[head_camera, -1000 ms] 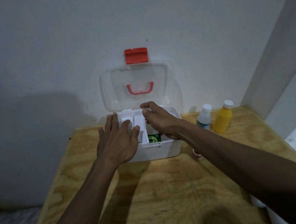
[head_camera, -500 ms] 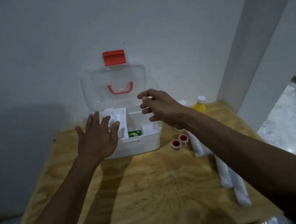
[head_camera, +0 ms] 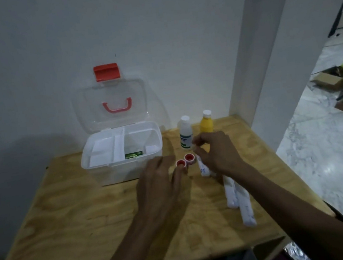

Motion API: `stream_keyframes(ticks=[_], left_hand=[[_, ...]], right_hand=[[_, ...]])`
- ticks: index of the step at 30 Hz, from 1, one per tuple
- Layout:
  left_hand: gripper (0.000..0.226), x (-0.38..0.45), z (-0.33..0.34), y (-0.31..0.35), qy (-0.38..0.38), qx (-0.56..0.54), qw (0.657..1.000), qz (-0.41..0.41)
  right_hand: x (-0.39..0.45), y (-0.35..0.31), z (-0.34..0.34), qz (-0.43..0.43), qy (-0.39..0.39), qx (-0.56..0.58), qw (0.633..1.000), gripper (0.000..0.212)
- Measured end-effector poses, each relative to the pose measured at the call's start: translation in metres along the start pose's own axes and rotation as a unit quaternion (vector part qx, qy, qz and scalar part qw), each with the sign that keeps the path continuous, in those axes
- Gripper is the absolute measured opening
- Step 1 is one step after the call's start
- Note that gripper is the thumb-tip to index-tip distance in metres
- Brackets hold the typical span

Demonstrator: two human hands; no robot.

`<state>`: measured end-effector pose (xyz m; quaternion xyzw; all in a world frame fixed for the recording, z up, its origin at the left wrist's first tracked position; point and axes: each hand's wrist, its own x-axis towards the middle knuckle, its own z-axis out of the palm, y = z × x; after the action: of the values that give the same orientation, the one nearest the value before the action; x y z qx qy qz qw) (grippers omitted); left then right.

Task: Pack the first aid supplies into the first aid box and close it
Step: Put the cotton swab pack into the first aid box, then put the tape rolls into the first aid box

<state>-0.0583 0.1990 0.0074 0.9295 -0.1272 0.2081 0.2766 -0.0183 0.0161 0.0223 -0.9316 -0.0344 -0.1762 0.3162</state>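
Closest to me I see the wooden table (head_camera: 74,225), and my two bare arms reach out over it. Near its right edge lie long white wrapped packs (head_camera: 244,203), side by side and touching, with one more short white pack (head_camera: 203,168) further up, partly under my right hand. My left hand (head_camera: 159,185) is spread out with loose fingers, holding nothing, and its fingertips are right at the nearer red tape roll (head_camera: 180,163). The second red tape roll (head_camera: 190,158) sits just beside the first one. My right hand (head_camera: 217,153) hangs over the short pack with curled fingers; I cannot tell if it is holding anything. Behind my right hand stand a white bottle (head_camera: 185,133) and a yellow bottle (head_camera: 206,122), each with a white cap, close together. To the left of them is the first aid box (head_camera: 121,156), white and open. Inside I can see a white tray and something green (head_camera: 133,155) at the front. Its clear lid (head_camera: 111,107) stands up against the wall, with a red handle and a red latch (head_camera: 106,72) on top.
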Motion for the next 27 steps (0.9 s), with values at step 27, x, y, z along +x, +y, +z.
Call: stream_keyframes(ticks=[27], left_hand=[[0.023,-0.027,-0.017,-0.005,-0.029,-0.058,0.997,-0.049]], right_hand=[[-0.022,-0.029,0.003,-0.084,-0.016,-0.081,0.993,0.016]])
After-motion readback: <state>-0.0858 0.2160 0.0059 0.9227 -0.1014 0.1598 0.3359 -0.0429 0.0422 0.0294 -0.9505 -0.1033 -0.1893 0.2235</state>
